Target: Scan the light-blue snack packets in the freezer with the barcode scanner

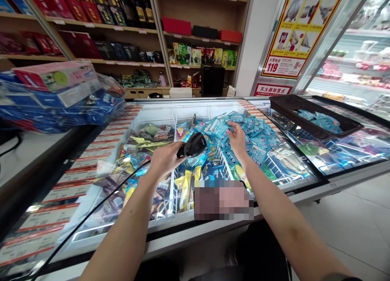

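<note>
My left hand [164,157] is wrapped round the handle of a black barcode scanner [196,145], held above the chest freezer's glass top. The scanner's cable [103,202] trails away to the lower left. With thumb and fingertips, my right hand [238,139] pinches the edge of a light blue packet [218,128]. Around and beneath it lies a spread pile of similar blue packets [260,128]. Through the glass, ice-cream wrappers [185,187] show in white wire baskets [224,163].
Stacked boxes in plastic wrap [57,86] stand at left. A brown basket [286,110] with more blue packets sits at right. A pixelated rectangular thing [224,202] lies at the freezer's front edge [170,242]. Stocked shelves [201,37] line the back.
</note>
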Motion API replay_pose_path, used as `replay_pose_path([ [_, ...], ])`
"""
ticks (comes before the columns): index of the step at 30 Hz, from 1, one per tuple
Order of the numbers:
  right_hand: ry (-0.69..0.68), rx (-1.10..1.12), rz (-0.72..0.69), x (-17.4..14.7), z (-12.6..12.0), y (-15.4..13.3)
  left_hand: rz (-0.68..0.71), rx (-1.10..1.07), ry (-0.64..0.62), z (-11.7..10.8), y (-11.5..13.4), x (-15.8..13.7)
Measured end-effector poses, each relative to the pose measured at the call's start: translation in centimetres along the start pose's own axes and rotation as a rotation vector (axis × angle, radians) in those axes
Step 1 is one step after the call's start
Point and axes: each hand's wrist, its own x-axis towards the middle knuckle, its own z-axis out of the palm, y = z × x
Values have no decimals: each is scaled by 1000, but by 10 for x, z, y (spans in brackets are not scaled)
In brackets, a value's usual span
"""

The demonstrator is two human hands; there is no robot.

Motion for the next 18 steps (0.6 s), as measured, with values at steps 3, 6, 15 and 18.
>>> replay_pose_path([
  [3,88,-135,-13,1,-10,-3,-26,-5,16,-1,-4,-1],
  [6,129,-278,-26,3,-17,-3,-53,-10,42,-1,-8,-1],
  [15,78,-709,-119,-5,-17,-9,-121,38,36,-3,-19,-4],
  [18,107,-823,-115,-9,-19,-15,-169,57,16,-7,-23,-5],
])
